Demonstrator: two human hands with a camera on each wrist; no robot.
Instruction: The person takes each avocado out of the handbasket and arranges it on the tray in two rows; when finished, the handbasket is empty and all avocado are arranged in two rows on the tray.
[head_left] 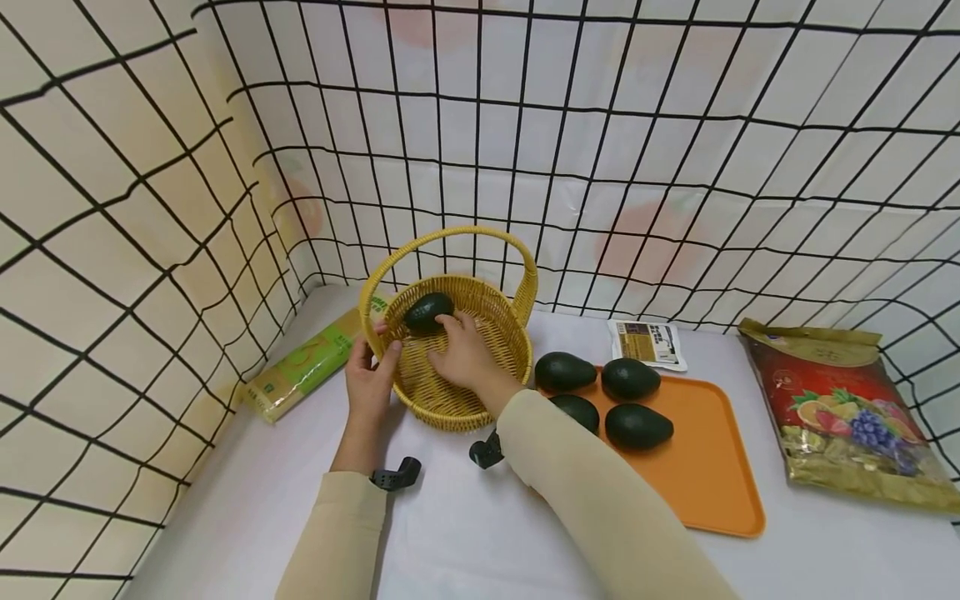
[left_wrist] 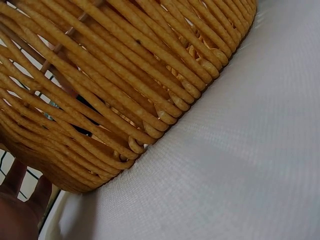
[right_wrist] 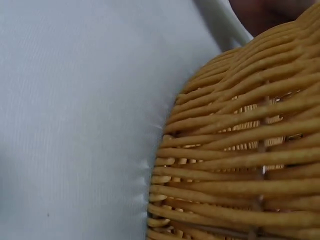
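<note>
A yellow woven basket point(head_left: 450, 421) with a tall hooped handle stands on the white cloth. At its left side my left hand point(head_left: 371, 383) grips the rim by the foot of the handle, thumb inside and fingers outside. My right hand point(head_left: 467, 354) reaches down into the basket from the right. Its fingertips touch the right end of a dark green avocado point(head_left: 426, 313) lying against the back left wall, while the thumb stands apart from it. Both wrist views show mostly the basket's woven side point(left_wrist: 125, 75) close up; the left hand's fingers point(left_wrist: 37, 197) appear at a corner.
Several avocados point(head_left: 639, 427) lie on the left part of an orange tray point(head_left: 712, 467), partly behind the right sleeve. A green-yellow packet point(head_left: 303, 367) lies left of the basket. Behind the tray is a small white packet point(head_left: 648, 344); a red fruit-print bag point(head_left: 855, 417) lies far right. Black wire mesh point(head_left: 480, 133) encloses the table.
</note>
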